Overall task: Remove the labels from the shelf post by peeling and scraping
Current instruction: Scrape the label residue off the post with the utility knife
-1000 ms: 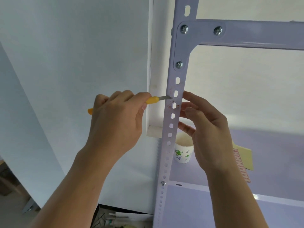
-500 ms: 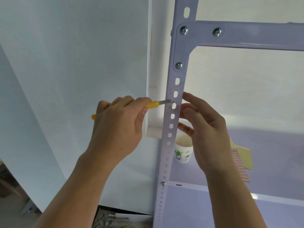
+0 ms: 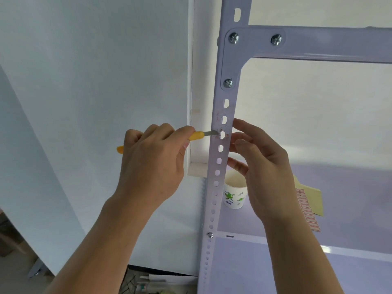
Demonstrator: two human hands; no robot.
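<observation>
The left hand (image 3: 152,164) is curling its fingers and thumb round the yellow handle of a small knife (image 3: 197,135), knuckles facing me, with the butt of the handle poking out past the little-finger side. The short blade is pointing away from the thumb and its tip is touching the face of the shelf post (image 3: 219,111), right beside 1 of the slots. Faint reddish label scraps (image 3: 227,136) are clinging to the post just past the blade tip, and a duller smear is showing a little above it.

The right hand (image 3: 267,172) is standing on the other side of the post, holding nothing, its fingers loosely bent and spread, with the fingertips (image 3: 235,122) resting against the post's edge level with the blade.

Beyond the right hand, a paper cup (image 3: 234,196) with green print is sitting on the shelf (image 3: 350,183), half hidden behind its thumb. Past its wrist, a yellow sheet (image 3: 314,196) and a strip of red labels (image 3: 307,211) are lying flat. Above both hands, 3 screws are fixing a bracket to the post.
</observation>
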